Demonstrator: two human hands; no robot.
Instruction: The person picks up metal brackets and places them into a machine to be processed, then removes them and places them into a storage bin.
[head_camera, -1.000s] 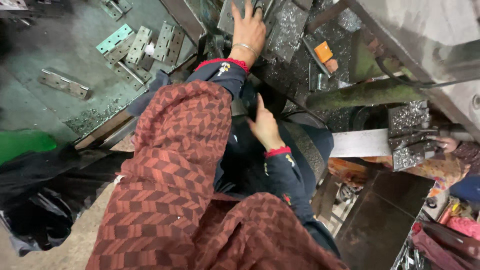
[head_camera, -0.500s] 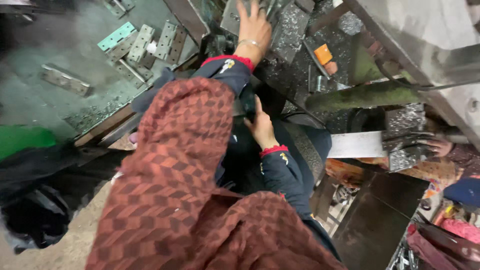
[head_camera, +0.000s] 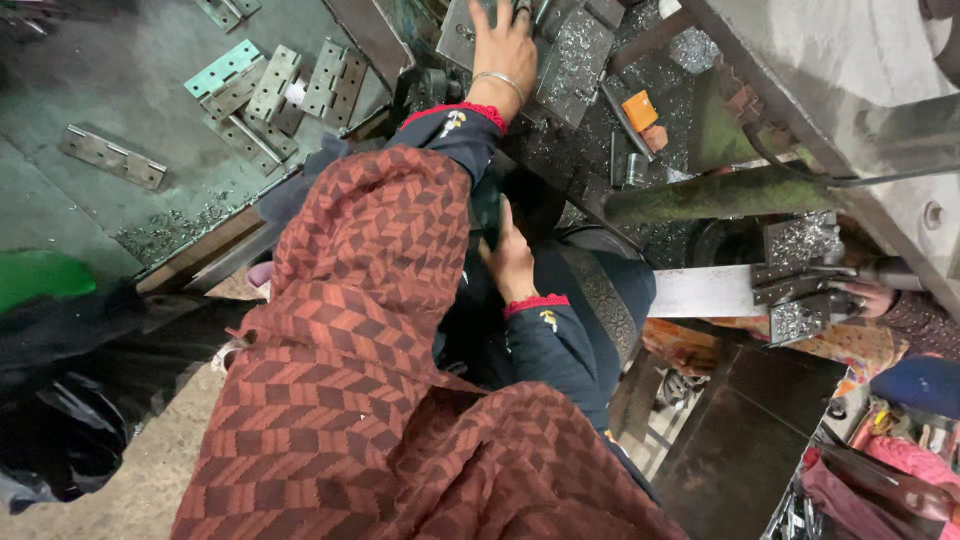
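My left hand (head_camera: 503, 45), with a bangle on the wrist, lies flat with fingers apart on a grey metal plate (head_camera: 575, 50) on a machine bed strewn with metal shavings. Its fingertips run off the top edge of the view. My right hand (head_camera: 513, 262) is lower down, against a dark machine part (head_camera: 530, 200) under the bed, and its fingers are hidden there. Both arms wear dark sleeves with red cuffs. A red-brown patterned shawl (head_camera: 370, 330) covers my left arm and lap.
Several metal hinges (head_camera: 270, 85) lie on a green-grey bench at upper left, one apart (head_camera: 112, 157). A thick green-grey bar (head_camera: 720, 195) juts out at right. Another person's hand (head_camera: 872, 297) works at a metal block (head_camera: 800, 275). A small orange piece (head_camera: 640, 110) sits among the shavings.
My left hand has slid a little farther up along the machine bed. My right hand has stayed at the dark part below.
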